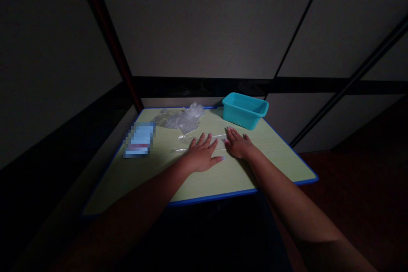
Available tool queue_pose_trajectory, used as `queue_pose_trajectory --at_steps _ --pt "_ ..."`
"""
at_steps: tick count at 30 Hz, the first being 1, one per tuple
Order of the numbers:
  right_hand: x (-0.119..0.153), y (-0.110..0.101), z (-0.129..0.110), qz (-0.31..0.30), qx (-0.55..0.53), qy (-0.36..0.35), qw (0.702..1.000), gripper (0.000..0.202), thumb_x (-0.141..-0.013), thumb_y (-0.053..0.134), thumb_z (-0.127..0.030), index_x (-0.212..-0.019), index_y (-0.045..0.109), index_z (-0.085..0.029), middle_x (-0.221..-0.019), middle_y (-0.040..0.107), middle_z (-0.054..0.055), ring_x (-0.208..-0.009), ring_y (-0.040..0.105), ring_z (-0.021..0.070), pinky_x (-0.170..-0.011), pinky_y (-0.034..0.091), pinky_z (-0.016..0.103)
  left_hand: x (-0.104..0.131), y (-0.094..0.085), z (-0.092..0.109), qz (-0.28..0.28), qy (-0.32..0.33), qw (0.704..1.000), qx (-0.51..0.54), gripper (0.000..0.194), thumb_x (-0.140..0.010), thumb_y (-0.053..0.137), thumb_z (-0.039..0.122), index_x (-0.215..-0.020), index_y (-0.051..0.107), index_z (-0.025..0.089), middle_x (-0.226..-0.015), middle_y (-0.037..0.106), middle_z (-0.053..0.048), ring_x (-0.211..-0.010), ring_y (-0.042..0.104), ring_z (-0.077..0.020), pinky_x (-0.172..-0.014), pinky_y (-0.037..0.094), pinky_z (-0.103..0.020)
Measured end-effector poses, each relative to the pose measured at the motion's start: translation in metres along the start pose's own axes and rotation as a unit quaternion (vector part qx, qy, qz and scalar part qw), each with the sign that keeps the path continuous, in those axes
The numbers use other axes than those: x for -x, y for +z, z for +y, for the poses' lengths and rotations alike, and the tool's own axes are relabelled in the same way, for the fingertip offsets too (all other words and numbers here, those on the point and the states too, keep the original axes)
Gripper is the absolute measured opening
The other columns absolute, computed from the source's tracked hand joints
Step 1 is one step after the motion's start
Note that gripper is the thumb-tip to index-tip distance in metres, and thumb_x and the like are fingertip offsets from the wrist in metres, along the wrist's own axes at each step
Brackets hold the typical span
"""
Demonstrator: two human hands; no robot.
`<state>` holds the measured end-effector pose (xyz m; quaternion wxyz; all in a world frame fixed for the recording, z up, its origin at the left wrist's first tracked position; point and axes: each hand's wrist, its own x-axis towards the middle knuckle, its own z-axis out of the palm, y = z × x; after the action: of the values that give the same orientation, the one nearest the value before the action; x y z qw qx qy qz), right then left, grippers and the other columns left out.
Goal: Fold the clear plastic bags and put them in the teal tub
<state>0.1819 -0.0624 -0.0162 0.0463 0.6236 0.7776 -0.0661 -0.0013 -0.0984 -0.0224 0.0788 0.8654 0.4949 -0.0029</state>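
A clear plastic bag (184, 137) lies flat on the pale table (204, 185), partly hidden beneath my hands. My left hand (201, 155) presses down on it with the fingers spread. To the right, my right hand (237, 143) rests flat over the bag's other end, palm down and fingers stretched forward. Neither hand grips anything. Beyond my left hand, a crumpled heap of clear plastic bags (188, 118) sits near the far edge.
A turquoise plastic basket (242, 114) stands at the table's far right corner. On the left side lies a flat, blurred-out light blue item (140, 140). The table has a blue rim, and wall panels (204, 29) rise directly behind it.
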Motion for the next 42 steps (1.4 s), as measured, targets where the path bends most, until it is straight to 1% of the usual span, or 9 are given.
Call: queue_pose_trajectory --at_steps 6,11,19,28,32,37,39,42 --pt "0.0 0.0 0.001 0.003 -0.001 -0.001 1.0 0.06 -0.093 0.014 -0.04 -0.146 0.003 -0.013 -0.152 0.003 0.006 -0.139 0.005 0.0181 -0.107 0.015 0.053 0.0 0.0 0.001 0.001 -0.003 1.0 0.002 0.081 -0.082 0.015 0.072 -0.146 0.013 0.022 -0.152 0.004 -0.009 -0.138 -0.002 -0.0322 -0.106 0.007 -0.055" --pt "0.0 0.001 0.002 0.006 -0.009 -0.002 1.0 0.06 -0.093 0.014 -0.04 -0.146 0.002 -0.015 -0.152 0.002 0.006 -0.139 0.004 0.0182 -0.108 0.015 0.052 0.0 -0.001 0.0 0.0 -0.004 1.0 -0.002 0.078 -0.083 0.016 0.071 -0.146 0.012 0.024 -0.152 0.003 -0.008 -0.138 -0.002 -0.0311 -0.107 0.007 -0.054" --pt "-0.001 0.001 0.001 -0.002 -0.008 0.001 1.0 0.062 -0.093 0.014 -0.041 -0.146 0.001 -0.011 -0.152 0.0 0.007 -0.139 0.002 0.0185 -0.108 0.015 0.052 0.0 0.001 -0.001 0.005 -0.005 1.0 0.001 0.077 -0.084 0.015 0.071 -0.146 0.011 0.026 -0.153 0.005 -0.007 -0.138 -0.003 -0.0307 -0.107 0.007 -0.054" --pt "-0.002 0.003 0.002 0.002 -0.006 -0.003 1.0 0.061 -0.093 0.013 -0.042 -0.146 0.0 -0.014 -0.152 0.0 0.007 -0.139 0.002 0.0189 -0.107 0.015 0.052 0.001 0.0 0.0 0.004 -0.004 1.0 0.0 0.075 -0.085 0.016 0.069 -0.146 0.011 0.026 -0.152 0.004 -0.006 -0.138 -0.003 -0.03 -0.107 0.007 -0.053" --pt "-0.002 0.003 0.003 0.009 -0.005 -0.003 1.0 0.061 -0.093 0.014 -0.042 -0.146 0.001 -0.014 -0.152 0.001 0.008 -0.139 0.003 0.0192 -0.107 0.017 0.052 0.002 0.0 -0.001 0.005 -0.014 1.0 0.0 0.075 -0.084 0.016 0.069 -0.146 0.011 0.026 -0.152 0.005 -0.006 -0.138 -0.002 -0.0304 -0.107 0.007 -0.053" --pt "0.001 0.001 0.0 0.035 -0.008 -0.001 0.999 0.064 -0.092 0.016 -0.042 -0.146 0.001 -0.01 -0.152 0.0 0.009 -0.139 0.002 0.0199 -0.107 0.018 0.051 0.002 -0.001 -0.001 0.005 -0.023 1.0 0.002 0.076 -0.084 0.015 0.069 -0.146 0.01 0.025 -0.152 0.004 -0.007 -0.138 -0.002 -0.0304 -0.107 0.007 -0.054" --pt "0.003 0.0 -0.003 0.045 -0.009 -0.011 0.999 0.065 -0.092 0.019 -0.042 -0.146 0.0 -0.011 -0.152 -0.001 0.009 -0.139 0.002 0.0204 -0.107 0.017 0.05 0.002 -0.001 -0.001 0.005 -0.025 1.0 0.003 0.077 -0.084 0.015 0.07 -0.146 0.009 0.024 -0.152 0.004 -0.007 -0.138 -0.003 -0.0304 -0.107 0.007 -0.054" --pt "0.005 0.001 -0.009 0.054 -0.006 -0.044 0.998 0.067 -0.09 0.023 -0.042 -0.146 0.001 -0.012 -0.152 -0.001 0.008 -0.139 0.001 0.0207 -0.108 0.015 0.052 0.001 0.0 -0.001 0.007 -0.026 1.0 0.005 0.08 -0.083 0.014 0.071 -0.146 0.008 0.024 -0.152 0.004 -0.007 -0.138 -0.003 -0.0302 -0.107 0.007 -0.055"
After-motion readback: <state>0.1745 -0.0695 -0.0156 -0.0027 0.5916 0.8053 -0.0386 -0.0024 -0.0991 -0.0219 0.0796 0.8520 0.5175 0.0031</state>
